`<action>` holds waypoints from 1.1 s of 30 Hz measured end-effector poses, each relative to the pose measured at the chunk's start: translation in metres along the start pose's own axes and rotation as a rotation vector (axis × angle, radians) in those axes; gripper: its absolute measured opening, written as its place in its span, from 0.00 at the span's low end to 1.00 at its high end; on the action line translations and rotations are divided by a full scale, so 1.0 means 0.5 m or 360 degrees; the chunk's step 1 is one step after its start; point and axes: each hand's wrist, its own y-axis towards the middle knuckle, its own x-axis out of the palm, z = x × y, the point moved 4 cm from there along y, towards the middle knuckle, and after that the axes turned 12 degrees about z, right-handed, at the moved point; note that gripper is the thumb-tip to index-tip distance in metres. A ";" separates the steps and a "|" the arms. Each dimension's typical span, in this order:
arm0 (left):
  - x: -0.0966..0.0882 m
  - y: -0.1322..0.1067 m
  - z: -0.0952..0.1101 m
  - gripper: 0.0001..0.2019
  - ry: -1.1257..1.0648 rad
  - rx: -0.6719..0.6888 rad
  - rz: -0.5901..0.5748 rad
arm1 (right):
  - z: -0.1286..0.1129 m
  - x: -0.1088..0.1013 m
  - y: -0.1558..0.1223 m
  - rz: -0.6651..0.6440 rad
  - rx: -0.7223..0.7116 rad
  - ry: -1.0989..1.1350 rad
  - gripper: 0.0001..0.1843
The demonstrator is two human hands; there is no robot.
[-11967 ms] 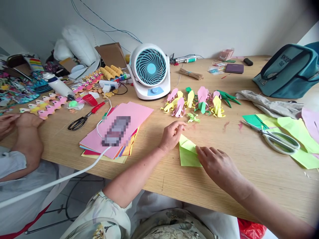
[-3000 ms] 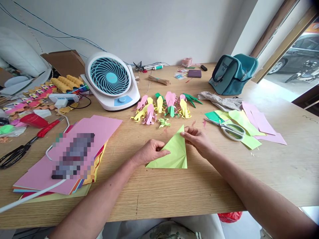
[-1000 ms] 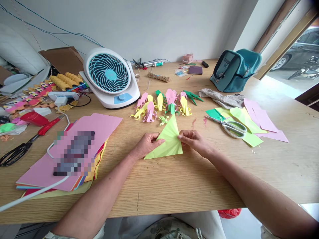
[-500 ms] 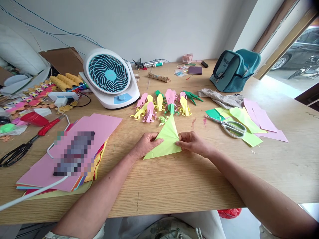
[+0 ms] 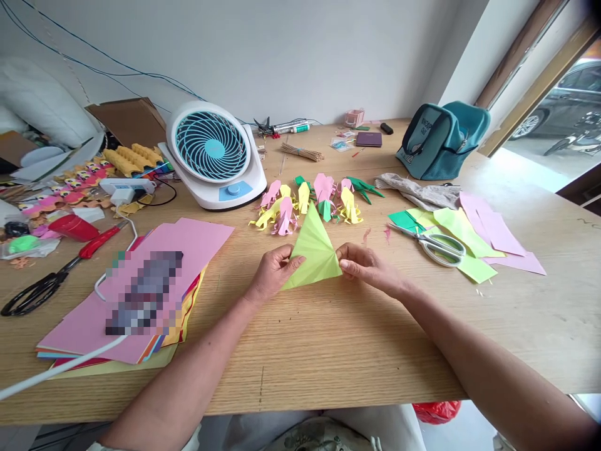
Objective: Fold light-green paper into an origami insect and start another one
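Observation:
A yellow-green sheet of folded paper, creased and roughly triangular with its tip pointing away from me, is held just above the wooden table. My left hand grips its left edge, thumb on top and fingers behind. At the right corner, my right hand pinches the paper between thumb and fingers. Just beyond the paper stand several small folded paper figures in pink, yellow and green, among them a pink one and a yellow one. The sheet's tip overlaps part of this group.
Left of me, a blurred-out device lies on stacked coloured paper, with black-handled scissors beyond. A white fan stands behind. To the right are silver scissors, paper offcuts, a grey cloth and a teal bag.
The paper has been lifted and tilted, its tip now higher in view and its lower edge raised. Both hands still hold it. The whole view has shifted slightly.

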 end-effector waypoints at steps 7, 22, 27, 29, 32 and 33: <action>0.015 -0.012 0.005 0.18 0.0196 0.0187 -0.0051 | 0.034 0.029 -0.002 -0.0115 0.0003 -0.0152 0.20; -0.013 -0.035 0.078 0.09 0.0708 0.1347 0.0377 | 0.009 -0.017 0.009 0.0396 -0.0400 -0.0373 0.11; -0.009 -0.035 0.078 0.11 0.0773 0.1382 0.0393 | -0.014 -0.022 -0.001 0.0584 -0.0627 -0.0423 0.08; -0.009 -0.035 0.081 0.10 0.0789 0.1360 0.0389 | -0.030 -0.023 -0.008 0.0587 -0.0736 -0.0457 0.08; -0.009 -0.035 0.080 0.09 0.0823 0.1302 0.0384 | -0.053 -0.014 -0.019 0.0361 -0.0821 -0.0420 0.13; -0.008 -0.036 0.078 0.09 0.0836 0.1283 0.0383 | -0.058 -0.009 -0.023 0.0259 -0.0828 -0.0385 0.16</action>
